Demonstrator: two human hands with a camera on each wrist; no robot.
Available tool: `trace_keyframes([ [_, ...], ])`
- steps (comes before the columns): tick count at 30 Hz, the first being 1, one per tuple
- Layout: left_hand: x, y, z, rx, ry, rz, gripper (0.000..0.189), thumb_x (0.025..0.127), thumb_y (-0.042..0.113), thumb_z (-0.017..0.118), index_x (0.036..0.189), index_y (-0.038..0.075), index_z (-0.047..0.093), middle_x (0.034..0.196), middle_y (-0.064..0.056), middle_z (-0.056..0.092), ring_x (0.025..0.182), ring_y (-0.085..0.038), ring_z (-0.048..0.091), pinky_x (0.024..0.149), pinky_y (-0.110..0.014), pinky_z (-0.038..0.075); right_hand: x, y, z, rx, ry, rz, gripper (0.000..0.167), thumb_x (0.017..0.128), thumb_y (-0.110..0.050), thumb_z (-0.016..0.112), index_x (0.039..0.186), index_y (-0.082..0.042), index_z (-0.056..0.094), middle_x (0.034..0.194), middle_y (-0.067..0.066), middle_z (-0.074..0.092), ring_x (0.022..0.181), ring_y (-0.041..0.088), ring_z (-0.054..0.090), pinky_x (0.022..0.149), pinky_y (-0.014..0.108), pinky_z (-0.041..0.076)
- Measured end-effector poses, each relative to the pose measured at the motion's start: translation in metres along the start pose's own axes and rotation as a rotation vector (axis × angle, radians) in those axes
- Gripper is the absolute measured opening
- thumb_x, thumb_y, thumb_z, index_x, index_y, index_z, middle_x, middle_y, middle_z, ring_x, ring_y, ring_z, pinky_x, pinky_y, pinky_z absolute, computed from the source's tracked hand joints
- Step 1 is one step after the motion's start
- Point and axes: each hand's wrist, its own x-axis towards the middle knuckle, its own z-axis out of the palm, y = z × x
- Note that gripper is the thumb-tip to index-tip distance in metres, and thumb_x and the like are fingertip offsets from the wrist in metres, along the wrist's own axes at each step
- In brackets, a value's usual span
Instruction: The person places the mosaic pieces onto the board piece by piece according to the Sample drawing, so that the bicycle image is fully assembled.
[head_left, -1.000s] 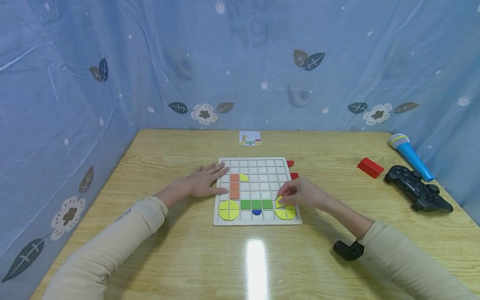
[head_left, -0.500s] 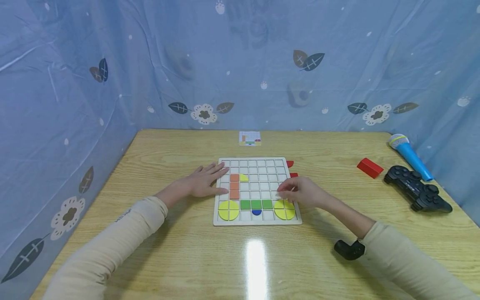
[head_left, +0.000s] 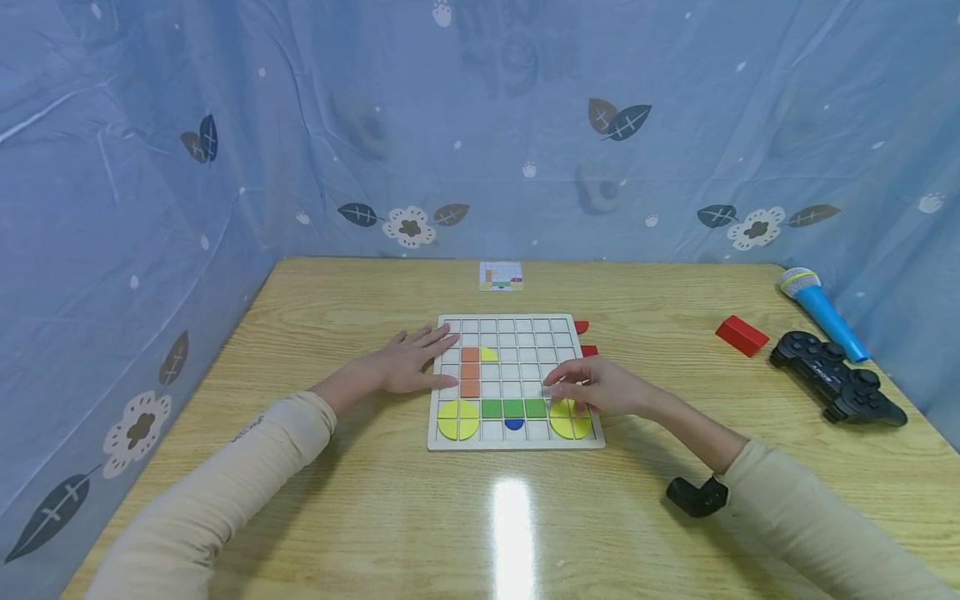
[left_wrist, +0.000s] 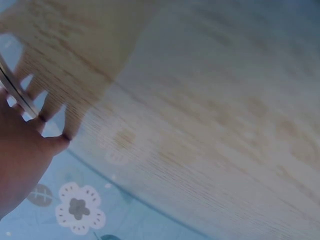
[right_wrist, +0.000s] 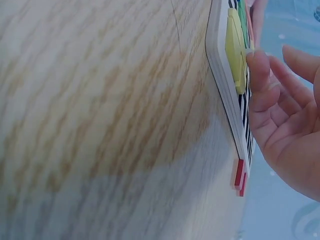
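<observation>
A white grid board (head_left: 507,341) lies on the table. My left hand (head_left: 411,363) rests with spread fingers at its left edge. Close over the right yellow disc (head_left: 570,428), made of quarter-circle pieces, my right hand (head_left: 603,386) hovers with loosely bent fingers and holds nothing. In the right wrist view, yellow pieces (right_wrist: 234,52) sit just beyond a fingertip. On the left are another yellow disc (head_left: 457,421), a column of orange squares (head_left: 470,372) and a yellow quarter-circle (head_left: 488,356). Green squares (head_left: 513,408) run between the discs, above a blue half-circle (head_left: 513,424).
Red pieces (head_left: 582,327) stick out past the board's right edge. A pattern card (head_left: 501,276) lies behind it. To the right are a red block (head_left: 741,336), a game controller (head_left: 836,379) and a toy microphone (head_left: 822,312). A black object (head_left: 697,497) lies by the right sleeve.
My right hand has let go of a yellow quarter-circle, which now lies flat in the right disc. Its fingers have parted and lifted slightly. The left hand has not moved.
</observation>
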Motion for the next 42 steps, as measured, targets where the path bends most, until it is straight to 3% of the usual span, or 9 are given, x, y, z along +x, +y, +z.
trace_keyframes([
  [6,0.0,0.0,-0.001,0.0,-0.008,0.001,0.081,0.093,0.065,0.037,0.155,0.021,0.008,0.159,-0.004,0.0,0.143,-0.031,0.001,0.111,-0.057,0.002,0.001,0.002,-0.004,0.054,-0.017,0.003,0.032,0.095,-0.022,0.06,0.12,-0.001,0.061,0.089,0.008,0.067,0.061,0.021,0.053,0.048,0.023,0.038],
  [12,-0.001,0.001,-0.002,-0.003,-0.004,0.008,0.081,0.094,0.063,0.039,0.155,0.02,0.009,0.159,-0.005,0.0,0.143,-0.032,0.002,0.111,-0.058,0.002,-0.001,0.008,-0.019,0.194,0.003,0.044,0.043,0.099,-0.026,0.055,0.13,0.003,0.052,0.102,0.014,0.065,0.077,0.024,0.059,0.064,0.028,0.048],
  [17,0.0,0.0,-0.002,0.003,-0.005,0.003,0.081,0.094,0.064,0.038,0.155,0.021,0.009,0.159,-0.004,0.001,0.143,-0.032,0.002,0.111,-0.058,0.003,-0.002,0.019,-0.035,0.3,0.09,0.078,0.049,0.1,-0.025,0.052,0.136,0.008,0.044,0.109,0.016,0.061,0.089,0.02,0.059,0.077,0.029,0.051],
  [22,0.0,-0.001,-0.002,0.008,-0.005,0.002,0.082,0.093,0.065,0.038,0.155,0.021,0.009,0.159,-0.004,0.0,0.143,-0.032,0.002,0.111,-0.058,0.003,-0.004,0.03,-0.048,0.389,0.199,0.089,0.05,0.102,-0.02,0.049,0.137,0.013,0.038,0.112,0.02,0.06,0.091,0.016,0.061,0.083,0.032,0.053],
  [30,0.0,-0.001,-0.003,0.006,-0.013,-0.002,0.082,0.092,0.067,0.036,0.155,0.022,0.007,0.159,-0.002,-0.002,0.143,-0.03,0.0,0.111,-0.057,0.002,-0.005,0.04,-0.056,0.353,0.314,0.111,0.046,0.101,-0.013,0.049,0.137,0.013,0.038,0.122,0.023,0.055,0.093,0.012,0.059,0.081,0.025,0.051],
  [36,0.0,-0.002,-0.002,0.008,-0.009,-0.005,0.083,0.092,0.068,0.037,0.155,0.023,0.007,0.159,-0.002,-0.002,0.143,-0.031,0.0,0.111,-0.057,0.001,0.003,0.041,-0.059,0.346,0.365,0.162,0.048,0.1,-0.013,0.052,0.141,0.008,0.036,0.137,0.027,0.042,0.113,0.024,0.053,0.093,0.029,0.047],
  [42,0.0,-0.002,0.0,0.01,-0.013,-0.01,0.083,0.091,0.069,0.036,0.155,0.024,0.006,0.159,-0.002,-0.002,0.143,-0.031,0.0,0.111,-0.056,0.002,0.016,0.039,-0.056,0.362,0.387,0.159,0.054,0.099,-0.013,0.053,0.145,0.005,0.031,0.144,0.026,0.036,0.123,0.031,0.048,0.095,0.031,0.046],
])
